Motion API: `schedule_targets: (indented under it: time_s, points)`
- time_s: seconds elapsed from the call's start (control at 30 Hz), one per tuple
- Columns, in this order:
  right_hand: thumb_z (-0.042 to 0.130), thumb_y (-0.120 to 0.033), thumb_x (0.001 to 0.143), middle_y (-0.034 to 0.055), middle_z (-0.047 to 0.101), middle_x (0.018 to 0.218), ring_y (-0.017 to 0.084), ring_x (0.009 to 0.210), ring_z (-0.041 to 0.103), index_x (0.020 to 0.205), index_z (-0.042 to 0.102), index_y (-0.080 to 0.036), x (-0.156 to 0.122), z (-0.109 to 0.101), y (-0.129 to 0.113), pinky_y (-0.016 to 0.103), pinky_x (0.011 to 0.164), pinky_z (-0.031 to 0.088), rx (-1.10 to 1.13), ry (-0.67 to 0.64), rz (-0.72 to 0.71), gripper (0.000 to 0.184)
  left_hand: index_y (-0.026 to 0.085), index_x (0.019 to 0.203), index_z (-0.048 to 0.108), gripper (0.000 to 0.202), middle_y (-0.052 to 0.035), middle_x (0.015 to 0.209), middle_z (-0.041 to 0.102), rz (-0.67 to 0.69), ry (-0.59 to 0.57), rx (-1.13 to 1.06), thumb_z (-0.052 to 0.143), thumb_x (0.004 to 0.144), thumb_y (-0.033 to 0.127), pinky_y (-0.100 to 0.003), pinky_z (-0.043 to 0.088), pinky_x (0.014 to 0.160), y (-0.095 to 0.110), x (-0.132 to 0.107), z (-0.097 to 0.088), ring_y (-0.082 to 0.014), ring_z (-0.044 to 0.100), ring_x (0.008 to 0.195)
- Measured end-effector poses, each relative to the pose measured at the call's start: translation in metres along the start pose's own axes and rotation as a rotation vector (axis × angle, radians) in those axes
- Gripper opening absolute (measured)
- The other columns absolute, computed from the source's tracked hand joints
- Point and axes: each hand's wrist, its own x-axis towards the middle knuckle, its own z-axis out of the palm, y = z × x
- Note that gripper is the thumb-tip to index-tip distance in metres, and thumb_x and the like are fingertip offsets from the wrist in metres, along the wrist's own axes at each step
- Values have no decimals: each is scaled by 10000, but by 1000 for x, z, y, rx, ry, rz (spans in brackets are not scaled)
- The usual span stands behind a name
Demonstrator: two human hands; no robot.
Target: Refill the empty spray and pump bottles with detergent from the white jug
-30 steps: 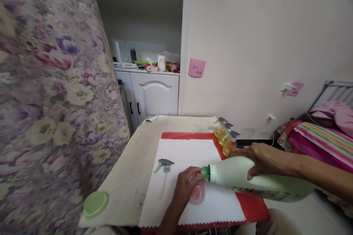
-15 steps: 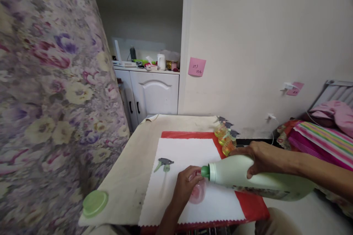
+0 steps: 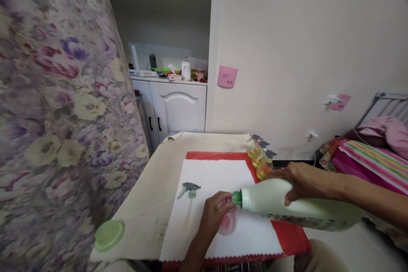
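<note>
My right hand [image 3: 302,182] grips a large pale green bottle [image 3: 296,209], held almost level with its green spout [image 3: 236,198] pointing left. The spout sits over the mouth of a small clear pink bottle [image 3: 228,223], which my left hand [image 3: 214,216] is closed around on the white cloth [image 3: 216,178]. A grey and green spray head [image 3: 190,189] with its tube lies on the cloth to the left. A round green cap [image 3: 109,235] rests near the table's front left corner.
Three small yellow spray bottles [image 3: 260,160] stand in a row by the wall on the red mat [image 3: 293,242]. A flowered curtain [image 3: 57,106] hangs close on the left. White cabinet [image 3: 178,108] behind, striped bedding [image 3: 372,161] at right.
Hardly anything has moved; both hands and the two bottles keep the same position. The view has shifted very slightly.
</note>
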Motion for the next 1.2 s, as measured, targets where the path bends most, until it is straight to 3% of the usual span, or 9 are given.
schedule_targets:
  time_s: [1.2]
  points:
    - [796, -358, 608, 7, 721, 833, 257, 777, 659, 1261, 536, -380, -2, -1, 1, 264, 641, 430, -32, 7, 0, 703, 202, 866, 738, 185, -38, 880, 738, -24, 18, 20, 667, 698, 168, -288, 469, 791, 3, 2, -1, -225, 649, 863]
